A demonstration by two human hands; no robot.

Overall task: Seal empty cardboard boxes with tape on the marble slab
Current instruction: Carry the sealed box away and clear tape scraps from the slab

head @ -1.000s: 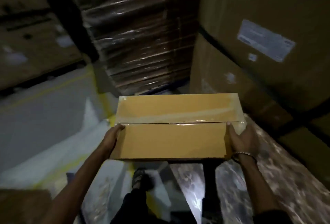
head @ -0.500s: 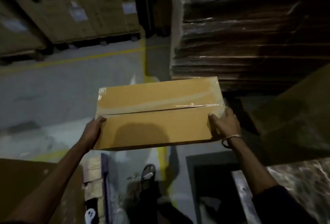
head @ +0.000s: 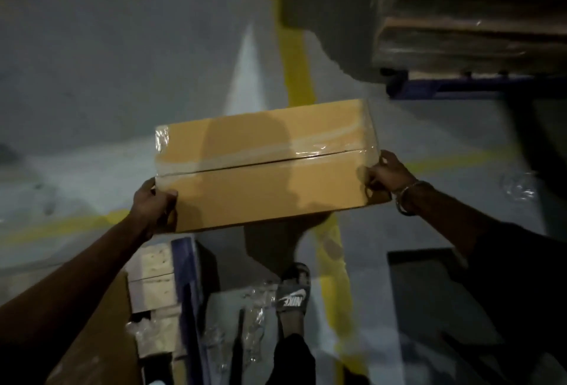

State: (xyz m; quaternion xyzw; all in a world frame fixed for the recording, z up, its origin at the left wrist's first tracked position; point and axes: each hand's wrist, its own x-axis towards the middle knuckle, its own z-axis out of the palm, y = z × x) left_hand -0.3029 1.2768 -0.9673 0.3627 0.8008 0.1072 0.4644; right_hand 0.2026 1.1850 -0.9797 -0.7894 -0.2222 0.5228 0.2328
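Observation:
A long tan cardboard box (head: 264, 166) with clear tape along its top seam hangs in the air over the floor. My left hand (head: 153, 205) grips its left end, thumb on top. My right hand (head: 383, 176), with a metal bracelet at the wrist, grips the right end. The marble slab is out of view.
Grey concrete floor (head: 92, 78) with yellow lines (head: 299, 71). A shrink-wrapped pallet stack (head: 472, 16) stands at the upper right. Below lie a wooden pallet edge (head: 156, 292), a brown carton (head: 101, 348), loose plastic film (head: 254, 323) and my sandalled foot (head: 293, 295).
I have turned left with the box in both hands. The marble slab and the big cartons have left the view, and the floor and pallet below have come in.

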